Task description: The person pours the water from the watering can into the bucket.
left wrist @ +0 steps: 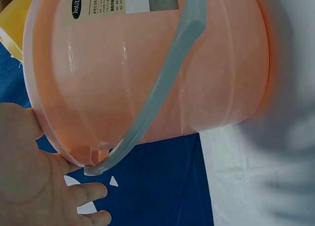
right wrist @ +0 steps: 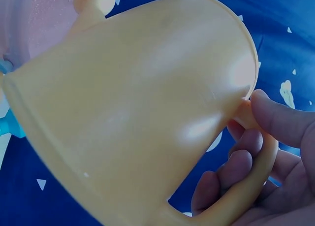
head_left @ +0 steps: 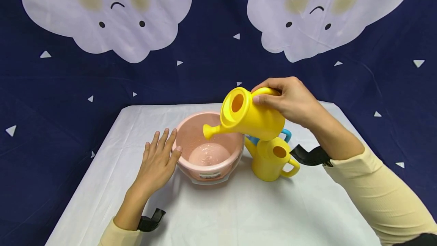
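My right hand point(head_left: 293, 100) grips the handle of a yellow watering can point(head_left: 264, 119), with the fingers curled through the loop in the right wrist view. The can is tilted, its spout pointing left and down over a pink bucket point(head_left: 191, 132). Glints and small ripples like water show on the bucket floor. Against the bucket's left rim rests my left hand point(head_left: 157, 166), fingers straight and spread. In the left wrist view the bucket's grey handle point(left wrist: 157, 95) hangs down along its outer wall.
A second yellow watering can point(head_left: 265, 164) stands upright right of the bucket, below the raised one. Behind it a blue item with a handle point(head_left: 288, 135) is mostly hidden. White cloth point(head_left: 225, 215) covers the table, and a dark blue curtain point(head_left: 211, 75) hangs behind.
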### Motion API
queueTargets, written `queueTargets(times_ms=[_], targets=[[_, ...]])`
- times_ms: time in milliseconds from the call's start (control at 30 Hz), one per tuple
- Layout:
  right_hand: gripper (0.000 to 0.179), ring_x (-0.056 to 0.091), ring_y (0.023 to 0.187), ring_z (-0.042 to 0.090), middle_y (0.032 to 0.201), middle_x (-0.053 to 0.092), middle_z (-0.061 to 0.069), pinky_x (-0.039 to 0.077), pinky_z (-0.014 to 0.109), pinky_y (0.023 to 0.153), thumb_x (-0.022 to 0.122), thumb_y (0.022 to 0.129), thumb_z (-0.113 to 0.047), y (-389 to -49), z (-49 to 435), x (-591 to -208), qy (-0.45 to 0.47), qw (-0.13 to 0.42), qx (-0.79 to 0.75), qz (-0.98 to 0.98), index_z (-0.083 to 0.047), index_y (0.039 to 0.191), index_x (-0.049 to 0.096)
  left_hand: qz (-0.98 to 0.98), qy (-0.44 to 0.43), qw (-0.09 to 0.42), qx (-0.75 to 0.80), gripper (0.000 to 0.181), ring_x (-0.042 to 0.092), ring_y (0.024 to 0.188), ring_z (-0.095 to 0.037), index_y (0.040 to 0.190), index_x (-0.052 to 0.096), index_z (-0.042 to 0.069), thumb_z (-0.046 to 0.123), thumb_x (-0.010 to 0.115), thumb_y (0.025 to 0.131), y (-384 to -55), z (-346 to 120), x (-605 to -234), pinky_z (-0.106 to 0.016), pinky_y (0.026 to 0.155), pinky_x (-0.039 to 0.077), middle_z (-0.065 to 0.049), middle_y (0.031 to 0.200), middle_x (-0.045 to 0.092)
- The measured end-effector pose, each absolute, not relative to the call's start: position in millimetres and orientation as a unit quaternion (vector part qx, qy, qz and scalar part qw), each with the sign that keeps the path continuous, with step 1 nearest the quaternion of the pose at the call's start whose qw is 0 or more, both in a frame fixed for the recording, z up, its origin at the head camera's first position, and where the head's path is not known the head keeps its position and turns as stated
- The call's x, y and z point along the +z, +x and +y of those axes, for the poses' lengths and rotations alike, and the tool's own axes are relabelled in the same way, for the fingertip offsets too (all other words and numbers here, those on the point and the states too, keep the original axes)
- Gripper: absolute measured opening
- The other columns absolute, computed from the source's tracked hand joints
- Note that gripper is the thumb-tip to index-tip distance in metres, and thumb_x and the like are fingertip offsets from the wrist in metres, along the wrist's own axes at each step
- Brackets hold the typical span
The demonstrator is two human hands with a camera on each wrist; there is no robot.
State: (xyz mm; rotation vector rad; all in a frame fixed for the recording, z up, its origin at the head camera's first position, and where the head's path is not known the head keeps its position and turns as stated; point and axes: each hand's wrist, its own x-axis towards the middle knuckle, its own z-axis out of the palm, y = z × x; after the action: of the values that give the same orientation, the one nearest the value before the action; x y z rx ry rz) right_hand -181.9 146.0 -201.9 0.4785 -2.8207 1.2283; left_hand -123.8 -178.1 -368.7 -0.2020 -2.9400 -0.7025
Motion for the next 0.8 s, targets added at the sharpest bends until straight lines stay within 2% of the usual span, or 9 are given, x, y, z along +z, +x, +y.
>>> queueTargets(times_ms=[233,800], targets=[[0.023,0.062,0.077,0.017,0.093,0.07,0.004,0.054,0.025,0.069,0.07,0.085,-0.031,-180,150,-210,0.15,0.027,0.434,-0.888,-0.015,0.102,0.072,-0.969,-0.068,0.057,-0.231,0.06,-0.004,0.148,-0.034,0.153,0.015,0.023,0.052,0.022,0.1,-124,-178,-368,-0.062,0.114,-0.002,-0.013,0.16,0.012],[0.029,0.06,0.082,0.017,0.093,0.07,0.0,0.053,0.025,0.07,0.069,0.085,-0.035,-176,158,-223,0.133,0.033,0.482,-0.865,-0.014,0.104,0.071,-0.968,-0.07,0.053,-0.234,0.06,-0.005,0.148,-0.033,0.153,0.013,0.024,0.053,0.021,0.1,-124,-179,-369,-0.062,0.114,-0.003,-0.012,0.16,0.01]])
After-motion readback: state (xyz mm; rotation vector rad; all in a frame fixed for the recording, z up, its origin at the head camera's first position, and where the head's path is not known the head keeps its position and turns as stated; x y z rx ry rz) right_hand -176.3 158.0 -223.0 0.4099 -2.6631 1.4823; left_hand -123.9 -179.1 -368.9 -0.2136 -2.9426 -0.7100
